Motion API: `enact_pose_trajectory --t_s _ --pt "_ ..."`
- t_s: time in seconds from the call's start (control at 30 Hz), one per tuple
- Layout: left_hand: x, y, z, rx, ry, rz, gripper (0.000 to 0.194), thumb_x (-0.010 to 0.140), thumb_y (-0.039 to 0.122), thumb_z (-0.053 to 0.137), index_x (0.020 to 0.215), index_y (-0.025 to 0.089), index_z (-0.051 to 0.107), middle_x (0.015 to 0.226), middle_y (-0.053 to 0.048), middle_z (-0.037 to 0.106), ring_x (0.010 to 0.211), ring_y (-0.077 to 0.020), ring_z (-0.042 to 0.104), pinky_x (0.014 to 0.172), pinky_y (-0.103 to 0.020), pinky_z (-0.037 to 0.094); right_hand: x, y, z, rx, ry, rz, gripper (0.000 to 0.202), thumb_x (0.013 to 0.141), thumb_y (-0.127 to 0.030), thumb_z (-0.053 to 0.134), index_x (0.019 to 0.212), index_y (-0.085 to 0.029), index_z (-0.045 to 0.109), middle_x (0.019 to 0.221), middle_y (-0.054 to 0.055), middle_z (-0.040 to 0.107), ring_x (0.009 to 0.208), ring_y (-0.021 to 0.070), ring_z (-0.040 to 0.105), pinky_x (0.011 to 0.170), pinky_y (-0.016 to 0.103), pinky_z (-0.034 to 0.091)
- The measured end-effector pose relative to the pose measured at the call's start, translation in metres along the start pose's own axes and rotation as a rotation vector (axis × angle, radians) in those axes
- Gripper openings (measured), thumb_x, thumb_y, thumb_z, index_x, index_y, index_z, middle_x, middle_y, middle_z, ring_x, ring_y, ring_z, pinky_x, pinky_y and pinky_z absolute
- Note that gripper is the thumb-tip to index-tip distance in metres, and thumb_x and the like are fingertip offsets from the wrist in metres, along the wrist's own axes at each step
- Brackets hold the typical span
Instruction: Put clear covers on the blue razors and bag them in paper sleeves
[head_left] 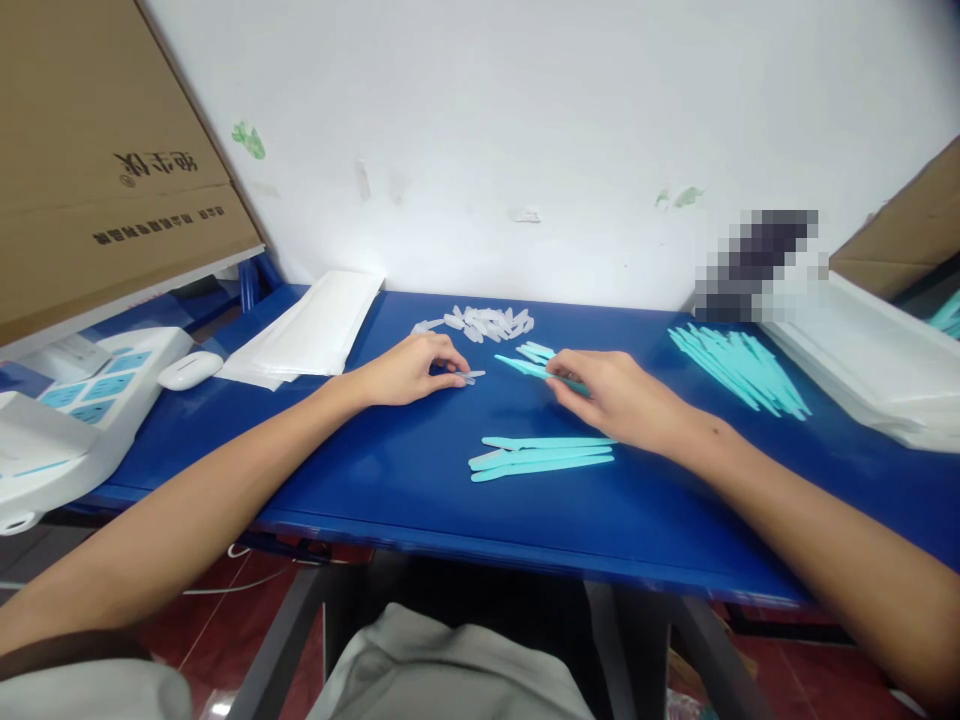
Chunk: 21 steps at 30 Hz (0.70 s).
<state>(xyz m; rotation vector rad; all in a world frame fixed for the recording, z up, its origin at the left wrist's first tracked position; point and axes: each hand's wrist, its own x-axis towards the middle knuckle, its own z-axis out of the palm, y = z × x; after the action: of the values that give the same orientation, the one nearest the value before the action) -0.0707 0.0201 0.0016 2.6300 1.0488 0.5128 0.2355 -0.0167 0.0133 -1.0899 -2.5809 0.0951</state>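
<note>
Between the fingertips of my left hand (pixel 420 368) is a small translucent blade cap (pixel 472 375), its tip pointing right. My right hand (pixel 611 395) grips a turquoise eyebrow razor (pixel 521 366), blade end towards the left hand and apart from the cap. Just behind that razor lie a few turquoise razors with pale caps (pixel 535 351). A heap of translucent caps (pixel 491 323) sits near the wall, beyond my left hand. Closer to me, several turquoise razors (pixel 544 457) lie side by side. Most of the held razor's handle is hidden by my right fingers.
On the blue table (pixel 420 480), a larger pile of turquoise razors (pixel 739 368) lies to the right, beside stacked white plastic packs (pixel 862 350). White bags (pixel 315 325), a white mouse (pixel 190 371) and a white power strip (pixel 112 400) are at left. A cardboard box (pixel 97 150) stands behind them.
</note>
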Motion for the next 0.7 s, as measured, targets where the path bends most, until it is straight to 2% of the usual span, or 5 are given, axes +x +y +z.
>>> enact_pose_trajectory --t_s 0.33,0.57,0.7 --pt "0.0004 0.0046 -0.0013 -0.065 -0.041 -0.047 0.028 0.094 0.041 0.064 0.105 0.018 0.076 0.097 -0.008 0.073 0.084 -0.019 0.065 0.074 -0.032 0.05 0.0003 -0.0005 0.003 -0.023 -0.035 0.029 0.023 0.1 -0.03 0.046 0.101 -0.017 0.066 0.095 0.008 0.073 0.079 0.0209 0.066 0.067 0.031 0.043" --pt "-0.001 0.0065 0.0019 0.032 -0.027 0.032 0.028 0.098 0.043 0.06 0.104 0.021 0.076 0.096 -0.007 0.071 0.088 -0.0207 0.064 0.081 -0.035 0.048 0.001 -0.0034 0.0038 -0.14 -0.093 0.065 0.028 0.1 -0.031 0.045 0.103 -0.019 0.07 0.102 0.009 0.075 0.083 0.0229 0.068 0.063 0.031 0.04" --pt "-0.0016 0.0071 0.0041 0.045 -0.03 0.048 0.027 0.1 0.041 0.058 0.105 0.021 0.076 0.096 -0.007 0.069 0.088 -0.0202 0.063 0.08 -0.033 0.047 0.001 -0.003 0.0035 -0.192 -0.112 0.068 0.028 0.1 -0.031 0.045 0.105 -0.019 0.07 0.103 0.009 0.075 0.083 0.0231 0.068 0.06 0.031 0.038"
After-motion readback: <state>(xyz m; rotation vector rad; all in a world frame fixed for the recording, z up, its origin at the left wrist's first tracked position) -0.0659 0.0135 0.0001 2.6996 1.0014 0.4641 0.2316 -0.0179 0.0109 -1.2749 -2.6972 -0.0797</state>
